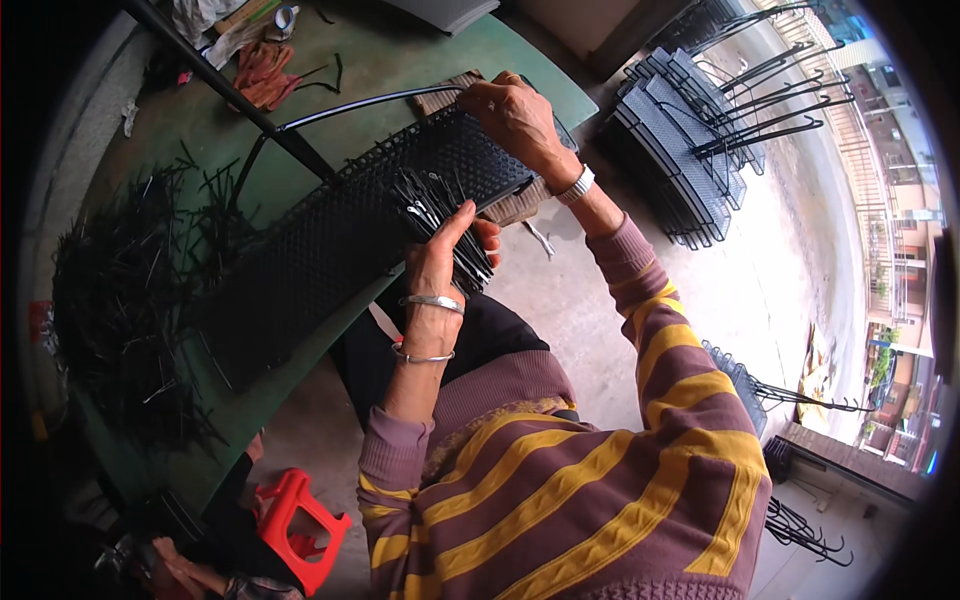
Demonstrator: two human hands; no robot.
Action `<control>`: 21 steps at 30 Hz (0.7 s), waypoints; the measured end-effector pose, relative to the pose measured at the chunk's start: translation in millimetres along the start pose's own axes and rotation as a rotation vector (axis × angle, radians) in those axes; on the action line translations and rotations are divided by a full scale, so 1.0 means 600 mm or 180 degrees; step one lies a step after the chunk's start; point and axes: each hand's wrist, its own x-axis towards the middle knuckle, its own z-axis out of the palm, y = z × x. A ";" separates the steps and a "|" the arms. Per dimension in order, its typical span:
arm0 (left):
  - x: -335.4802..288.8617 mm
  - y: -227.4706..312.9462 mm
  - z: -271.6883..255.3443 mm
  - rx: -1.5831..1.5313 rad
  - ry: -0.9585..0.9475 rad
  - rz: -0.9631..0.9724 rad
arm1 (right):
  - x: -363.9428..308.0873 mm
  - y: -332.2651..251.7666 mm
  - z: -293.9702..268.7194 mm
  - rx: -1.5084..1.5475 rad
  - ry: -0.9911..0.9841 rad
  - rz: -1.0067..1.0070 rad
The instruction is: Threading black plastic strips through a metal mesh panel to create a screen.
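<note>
My left hand [436, 260], with two silver bangles at its wrist, is closed around a bundle of thin black strips [430, 205] that look like cable ties. The bundle lies over the near side of a long black mesh panel [340, 200], which rests at a slant on the green table. At the panel's far right edge my right hand [512, 112] is closed in a pinch beside the end of a curved black rod [370, 98]. What its fingertips grip is hidden. Folded brown cardboard [515, 205] shows under the panel's right end.
A heap of loose black strips [120, 300] covers the left of the green table [500, 75]. Reddish gloves [265, 75] lie at the back. Stacked mesh panels [675, 140] with hooked rods stand on the right floor. A red stool [300, 525] and another person's hands [185, 570] are lower left.
</note>
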 end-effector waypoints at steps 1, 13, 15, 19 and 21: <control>-0.001 0.000 0.001 0.0035 0.0034 0.0019 | -0.013 -0.008 -0.005 -0.0030 0.0099 0.0112; -0.007 -0.004 0.013 0.0108 0.0126 0.0313 | -0.066 -0.077 -0.086 0.2428 -0.1853 0.0770; 0.000 -0.007 0.010 0.0034 0.0141 0.0255 | -0.067 -0.074 -0.085 0.2315 -0.1732 0.0716; 0.006 -0.005 0.008 -0.0270 0.0161 0.0086 | -0.065 -0.078 -0.096 0.2018 -0.0900 0.0882; 0.008 -0.003 0.011 -0.0399 0.0110 -0.0012 | -0.054 -0.053 -0.091 0.1367 -0.0072 0.0456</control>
